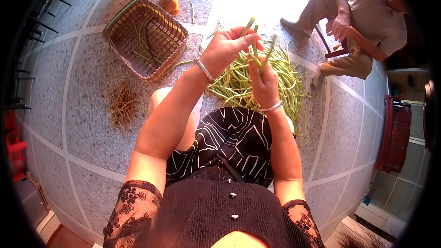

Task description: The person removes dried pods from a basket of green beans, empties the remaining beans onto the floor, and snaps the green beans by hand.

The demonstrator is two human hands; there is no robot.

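Note:
My left hand (224,49), a metal bangle on its wrist, is closed on long green beans (255,37), thumb and fingers pinching them. Close beside it, my right hand (265,86) is wrapped round green bean pieces too, one of them slightly blurred as it sticks up past the fingers. Both hands are raised in front of my lap. Beneath and behind them, a large heap of long green beans (291,80) spreads over the floor. Which pieces pass from one hand to the other I cannot tell.
Left of my hands, a woven basket (124,57) holds a few long beans. Thin brown pods (123,105) lie on the speckled floor (92,119). A seated person (372,14) is at the right; another person's foot (171,5) shows beyond the basket. Red stools (17,149) stand far left.

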